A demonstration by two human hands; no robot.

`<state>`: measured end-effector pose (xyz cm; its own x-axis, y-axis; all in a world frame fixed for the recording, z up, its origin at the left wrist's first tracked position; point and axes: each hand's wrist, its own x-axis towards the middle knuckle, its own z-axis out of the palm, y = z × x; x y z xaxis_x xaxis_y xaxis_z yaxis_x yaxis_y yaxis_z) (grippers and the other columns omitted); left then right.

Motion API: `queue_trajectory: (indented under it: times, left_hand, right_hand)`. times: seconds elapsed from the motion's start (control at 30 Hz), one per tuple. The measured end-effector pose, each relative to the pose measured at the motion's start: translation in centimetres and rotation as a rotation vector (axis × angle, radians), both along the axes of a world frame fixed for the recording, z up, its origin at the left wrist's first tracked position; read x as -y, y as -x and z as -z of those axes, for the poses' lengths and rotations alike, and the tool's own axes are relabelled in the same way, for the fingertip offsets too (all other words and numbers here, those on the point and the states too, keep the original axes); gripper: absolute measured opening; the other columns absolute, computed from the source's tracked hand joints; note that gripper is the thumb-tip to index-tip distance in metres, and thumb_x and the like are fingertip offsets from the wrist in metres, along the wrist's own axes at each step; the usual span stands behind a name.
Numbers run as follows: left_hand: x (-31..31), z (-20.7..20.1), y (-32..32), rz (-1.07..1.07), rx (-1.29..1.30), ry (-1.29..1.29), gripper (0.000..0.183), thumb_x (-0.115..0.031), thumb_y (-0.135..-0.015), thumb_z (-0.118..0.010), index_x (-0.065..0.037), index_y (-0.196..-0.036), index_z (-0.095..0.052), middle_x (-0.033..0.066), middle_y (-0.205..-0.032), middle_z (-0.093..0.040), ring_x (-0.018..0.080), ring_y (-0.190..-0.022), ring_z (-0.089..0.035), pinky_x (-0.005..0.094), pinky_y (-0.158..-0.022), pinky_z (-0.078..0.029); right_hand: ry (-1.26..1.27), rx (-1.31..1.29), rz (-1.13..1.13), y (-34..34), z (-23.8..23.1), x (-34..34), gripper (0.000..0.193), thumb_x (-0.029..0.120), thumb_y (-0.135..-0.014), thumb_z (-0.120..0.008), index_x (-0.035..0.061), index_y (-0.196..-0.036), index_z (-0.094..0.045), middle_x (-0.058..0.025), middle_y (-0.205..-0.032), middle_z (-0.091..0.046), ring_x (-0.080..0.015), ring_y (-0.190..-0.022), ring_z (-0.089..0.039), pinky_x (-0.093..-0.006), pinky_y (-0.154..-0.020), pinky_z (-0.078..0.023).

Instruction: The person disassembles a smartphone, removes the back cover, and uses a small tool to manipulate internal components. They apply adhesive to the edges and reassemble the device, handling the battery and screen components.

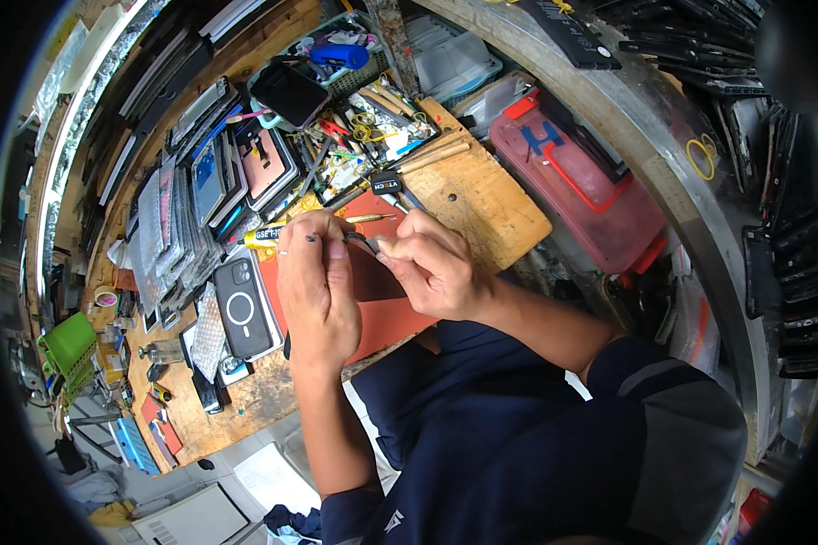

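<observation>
My left hand (316, 286) and my right hand (438, 265) meet above a red-orange mat (386, 322) on the wooden bench. Between them runs a short, thin dark strip (362, 240), bent slightly. My right thumb and forefinger pinch its one end; the fingers of my left hand close round the other. What the strip belongs to is too small to tell. Just beyond the fingers lie a thin gold-coloured tool (371, 217) and a yellow tube (265, 235). A black phone case with a white ring (240, 308) rests left of my left hand.
Beyond the hands, a cluttered tray of tools (359, 136) adjoins a wooden board (491, 195). Phones and tablets (259, 163) are stacked at the left, near bubble-wrapped packets (165, 222). To the right stands a red-lidded box (577, 186) beside a metal shelf edge (668, 150).
</observation>
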<state>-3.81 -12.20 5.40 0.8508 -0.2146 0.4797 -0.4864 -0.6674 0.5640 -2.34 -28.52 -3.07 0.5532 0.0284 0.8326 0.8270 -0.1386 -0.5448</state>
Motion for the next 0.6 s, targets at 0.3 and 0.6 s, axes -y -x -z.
queue_trajectory:
  times: [0.3, 0.6]
  left_hand:
    - [0.7, 0.7, 0.4, 0.009, 0.146, 0.028, 0.016, -0.013, -0.094, -0.071, -0.002, -0.099, -0.059, 0.0141, -0.097, -0.063, 0.0345, -0.099, -0.059, 0.0455, -0.09, -0.045]
    - [-0.6, 2.3, 0.4, -0.086, 0.198, 0.191, 0.02, -0.008, -0.088, -0.074, -0.003, -0.1, -0.058, 0.0127, -0.097, -0.065, 0.0359, -0.104, -0.062, 0.0471, -0.092, -0.048]
  right_hand:
    - [-0.033, -0.012, 0.024, 0.8, 0.5, 0.0, 0.021, -0.013, -0.088, -0.072, -0.0023, -0.104, -0.064, -0.0142, -0.087, -0.06, -0.029, -0.072, -0.061, -0.0383, -0.064, -0.05]
    - [-0.096, -0.282, -0.015, 3.0, 3.2, -0.2, 0.017, -0.011, -0.093, -0.068, -0.0021, -0.104, -0.058, -0.014, -0.087, -0.059, -0.023, -0.075, -0.062, -0.0336, -0.066, -0.049]
